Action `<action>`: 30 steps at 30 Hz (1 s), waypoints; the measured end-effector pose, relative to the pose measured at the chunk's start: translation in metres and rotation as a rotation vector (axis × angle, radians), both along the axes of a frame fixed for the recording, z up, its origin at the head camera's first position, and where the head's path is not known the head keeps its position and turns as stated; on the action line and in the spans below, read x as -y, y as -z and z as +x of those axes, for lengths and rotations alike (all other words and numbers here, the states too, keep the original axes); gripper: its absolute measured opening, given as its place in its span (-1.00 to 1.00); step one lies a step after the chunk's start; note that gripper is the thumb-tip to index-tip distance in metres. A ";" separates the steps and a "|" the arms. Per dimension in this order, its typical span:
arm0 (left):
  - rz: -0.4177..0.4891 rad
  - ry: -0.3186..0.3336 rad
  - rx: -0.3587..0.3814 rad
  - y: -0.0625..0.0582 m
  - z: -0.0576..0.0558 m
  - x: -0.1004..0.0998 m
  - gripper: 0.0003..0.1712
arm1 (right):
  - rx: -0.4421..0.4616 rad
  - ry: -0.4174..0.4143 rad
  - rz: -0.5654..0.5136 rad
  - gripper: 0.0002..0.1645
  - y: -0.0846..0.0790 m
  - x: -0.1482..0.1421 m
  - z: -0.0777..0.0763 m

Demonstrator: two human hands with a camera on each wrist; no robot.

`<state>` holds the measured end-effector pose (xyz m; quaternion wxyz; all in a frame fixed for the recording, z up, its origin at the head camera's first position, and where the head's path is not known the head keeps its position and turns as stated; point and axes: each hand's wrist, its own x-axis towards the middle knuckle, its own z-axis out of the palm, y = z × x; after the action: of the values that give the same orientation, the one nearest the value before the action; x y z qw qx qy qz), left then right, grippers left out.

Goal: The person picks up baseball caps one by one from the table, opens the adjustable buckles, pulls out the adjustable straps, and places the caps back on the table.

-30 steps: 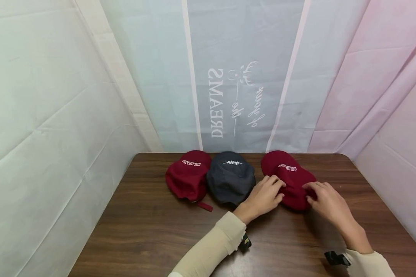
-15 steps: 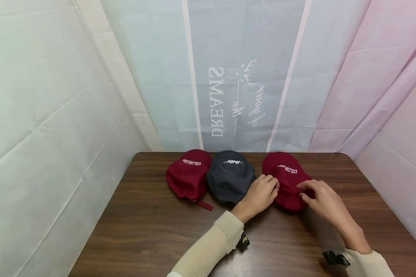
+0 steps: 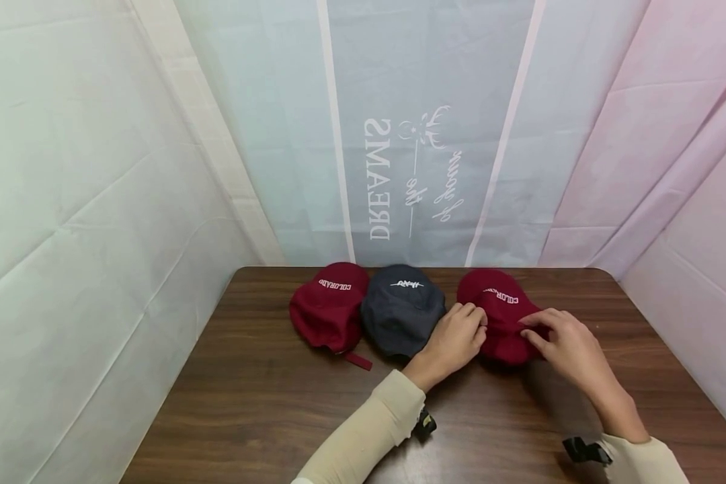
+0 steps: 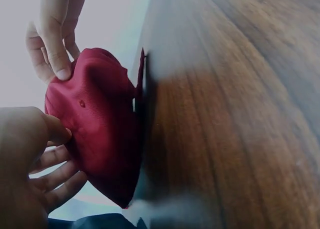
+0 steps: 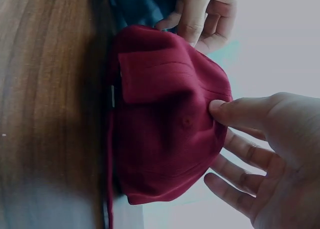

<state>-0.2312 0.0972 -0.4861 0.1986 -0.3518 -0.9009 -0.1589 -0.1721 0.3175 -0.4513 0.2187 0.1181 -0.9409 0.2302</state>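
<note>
Between my two hands lies a maroon baseball cap point(image 3: 508, 316) with white lettering, its brim towards the back of the table. My left hand point(image 3: 456, 339) pinches its left side, thumb and fingers on the cloth. My right hand point(image 3: 569, 343) holds its right side, the thumb pressing a small dent near an eyelet, as the right wrist view shows. In that view the cap's back opening and loose strap face the wrist camera. A dark grey baseball cap point(image 3: 402, 312) sits just left of my left hand, with another maroon cap point(image 3: 329, 306) beside it.
The caps stand along the back of a brown wood-grain table point(image 3: 248, 403). Behind it hangs a light blue printed cloth point(image 3: 423, 81). White cloth walls point(image 3: 97, 269) close in the left and right sides.
My left hand has shifted left, from the cap's upper front to its left side. My right hand has moved slightly left, and the cap's right side has drawn inward.
</note>
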 end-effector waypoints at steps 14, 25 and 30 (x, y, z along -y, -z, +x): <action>0.133 0.008 0.066 -0.032 0.000 0.008 -0.93 | -0.117 0.006 -0.045 -0.80 -0.027 0.006 -0.005; 0.274 0.078 0.024 -0.046 0.000 0.020 -0.90 | -0.134 0.024 -0.116 -0.87 -0.051 0.015 -0.009; 0.339 0.164 -0.067 -0.049 -0.002 0.026 -0.92 | -0.130 0.043 -0.155 -0.89 -0.059 0.020 -0.010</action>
<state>-0.2331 0.0709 -0.4373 0.2715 -0.3906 -0.8224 -0.3121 -0.1825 0.2978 -0.3925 0.2928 0.0954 -0.9063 0.2894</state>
